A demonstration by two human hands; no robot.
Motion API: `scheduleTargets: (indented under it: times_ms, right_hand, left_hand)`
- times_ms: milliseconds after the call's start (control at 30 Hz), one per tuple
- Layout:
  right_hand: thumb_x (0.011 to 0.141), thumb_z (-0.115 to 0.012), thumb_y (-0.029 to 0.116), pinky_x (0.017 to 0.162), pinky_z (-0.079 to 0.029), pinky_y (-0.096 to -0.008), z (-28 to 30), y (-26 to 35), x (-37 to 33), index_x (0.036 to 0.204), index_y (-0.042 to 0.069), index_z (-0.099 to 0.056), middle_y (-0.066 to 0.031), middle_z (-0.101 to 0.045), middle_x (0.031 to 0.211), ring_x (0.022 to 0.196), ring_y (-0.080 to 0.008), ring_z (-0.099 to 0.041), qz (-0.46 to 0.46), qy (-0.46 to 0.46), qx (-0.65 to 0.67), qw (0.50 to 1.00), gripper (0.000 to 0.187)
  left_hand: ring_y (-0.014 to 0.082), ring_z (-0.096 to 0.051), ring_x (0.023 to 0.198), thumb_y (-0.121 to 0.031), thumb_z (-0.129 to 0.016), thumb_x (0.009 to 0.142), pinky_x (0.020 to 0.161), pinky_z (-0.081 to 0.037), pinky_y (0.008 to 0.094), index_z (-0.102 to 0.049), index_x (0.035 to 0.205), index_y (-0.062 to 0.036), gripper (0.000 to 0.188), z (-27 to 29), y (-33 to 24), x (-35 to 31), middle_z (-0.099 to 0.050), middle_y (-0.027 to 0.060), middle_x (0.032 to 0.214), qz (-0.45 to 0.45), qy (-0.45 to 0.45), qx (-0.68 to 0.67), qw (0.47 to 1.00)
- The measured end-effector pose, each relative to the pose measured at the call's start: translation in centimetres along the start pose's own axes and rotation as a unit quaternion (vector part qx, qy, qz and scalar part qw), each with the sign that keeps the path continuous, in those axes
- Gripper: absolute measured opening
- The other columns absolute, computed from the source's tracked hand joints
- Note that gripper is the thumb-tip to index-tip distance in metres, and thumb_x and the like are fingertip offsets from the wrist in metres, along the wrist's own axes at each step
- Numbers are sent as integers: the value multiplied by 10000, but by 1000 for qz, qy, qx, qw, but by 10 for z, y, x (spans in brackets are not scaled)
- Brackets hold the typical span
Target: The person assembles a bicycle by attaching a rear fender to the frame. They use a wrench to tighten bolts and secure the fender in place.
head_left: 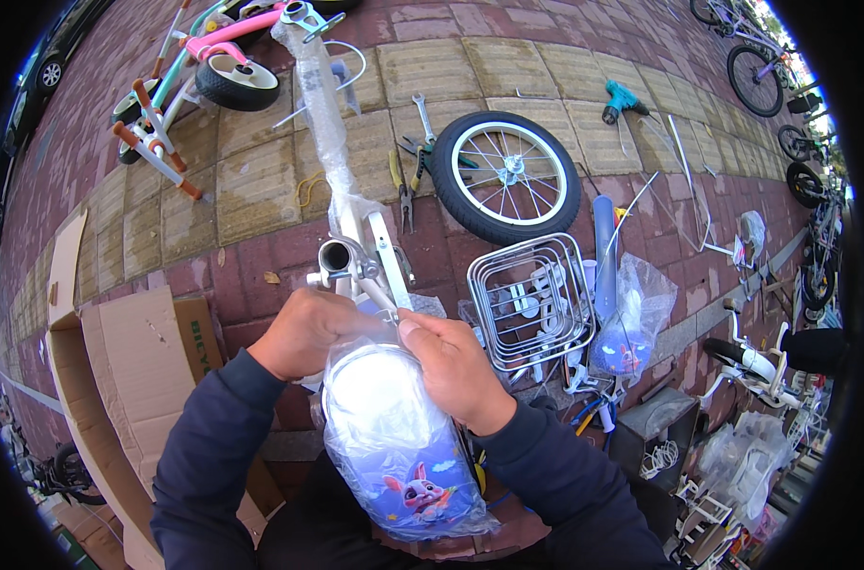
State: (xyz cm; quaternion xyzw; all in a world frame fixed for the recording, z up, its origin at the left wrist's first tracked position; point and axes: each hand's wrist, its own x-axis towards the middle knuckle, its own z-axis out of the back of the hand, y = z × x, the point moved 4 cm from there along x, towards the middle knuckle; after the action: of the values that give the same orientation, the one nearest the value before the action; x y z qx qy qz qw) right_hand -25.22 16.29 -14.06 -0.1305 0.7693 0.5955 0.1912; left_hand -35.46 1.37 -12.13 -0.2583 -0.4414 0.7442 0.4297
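Note:
Both hands meet just below the open tube end of a white bicycle frame [346, 228], partly wrapped in clear plastic. My left hand [308, 332] is closed, its fingertips blurred and hidden, beside the tube. My right hand [455, 370] pinches with thumb and fingers near the lower end of a flat white strut [388, 258]; what lies between the fingers is too small to make out. Right under the hands is a rounded white and purple bicycle part [398, 437] with a cartoon rabbit, covered in clear plastic.
Ahead lie a spoked wheel [543, 157], pliers [401, 185], a wrench [422, 116] and a teal power drill [622, 99]. A wire basket [500, 332] holds metal parts on the right. An opened cardboard box [118, 380] stands left; a pink child's bicycle [232, 40] is farther off.

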Motion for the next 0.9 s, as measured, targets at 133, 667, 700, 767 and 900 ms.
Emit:
scheduleTargets:
  times_ms: [133,667,700,767,900]
  right_hand:
    - [993,-492,214,686,-447,-290,2,2,-2,1202,-138,-573,-94,-604,743,729,-109,-545,-3,4,2,1000,418]
    - [1000,-493,232,736,-463,-281,5,2,-3,1245,-145,-551,-117,-662,841,799,-127,-596,-7,7,-33,999,453]
    - [1001,-493,233,739,-465,-279,5,0,-2,1253,-145,-548,-119,-671,854,806,-128,-602,-9,8,-30,999,458]
    - [1003,-494,233,753,-468,-272,5,-4,-1,1270,-142,-545,-111,-680,873,819,-131,-607,-20,6,-1,1000,463]
    - [1000,-519,228,820,-481,-268,8,1,0,1302,-124,-536,-153,-678,1061,907,-150,-620,-8,-15,-26,1000,464]
  left_hand:
    - [267,-675,655,-68,-759,800,601,-513,328,-739,1056,-40,258,-2,1,-1,-693,146,768,36,-66,56,996]
    - [191,-696,769,-26,-704,853,690,-527,297,-738,1083,-14,234,2,-7,2,-728,138,837,76,52,-31,995]
    - [185,-696,780,-20,-698,857,697,-527,294,-739,1079,-11,226,3,-8,1,-730,132,835,64,51,-96,992]
    - [163,-675,750,-8,-688,861,682,-520,277,-748,1053,-7,201,6,0,-9,-725,100,834,160,-28,-166,973]
    - [107,-521,611,-81,-584,959,569,-444,224,-678,1120,24,215,10,8,-46,-601,9,742,219,-210,-484,821]
